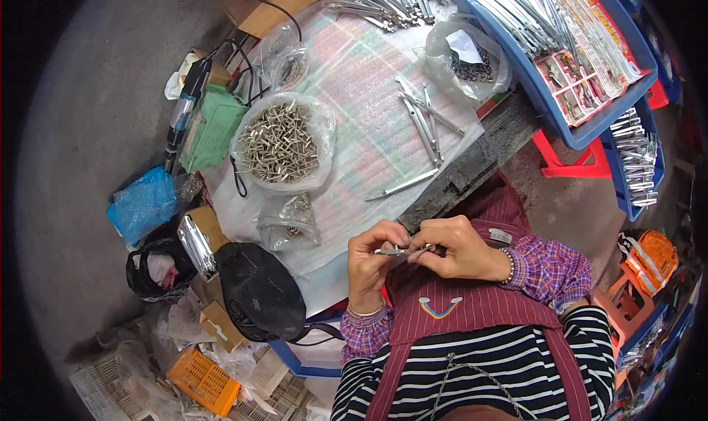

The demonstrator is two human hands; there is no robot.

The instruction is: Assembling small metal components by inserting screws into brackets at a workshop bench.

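A table [354,137] covered in pale, plaid-patterned sheeting fills the middle of the view, and a maroon striped apron [472,306] covers the person's front just below it. At the upper right sits a deep blue tray [613,115] holding metal strips and a printed box; on the left, a black mesh cap [262,292] lies near the table's edge. A clear plastic bag [324,126] stands open on the sheeting. The 2 hands nearly meet in front of the apron: the left hand [366,262] pinches 1 end of a slim metal part between thumb and fingers, and the right hand [464,250] pinches near its other end. Several loose metal strips [420,129] lie beyond them. The metal part [394,252] spans the gap between the fingertips. Smallest are the rivets [280,144] heaped in the bag.
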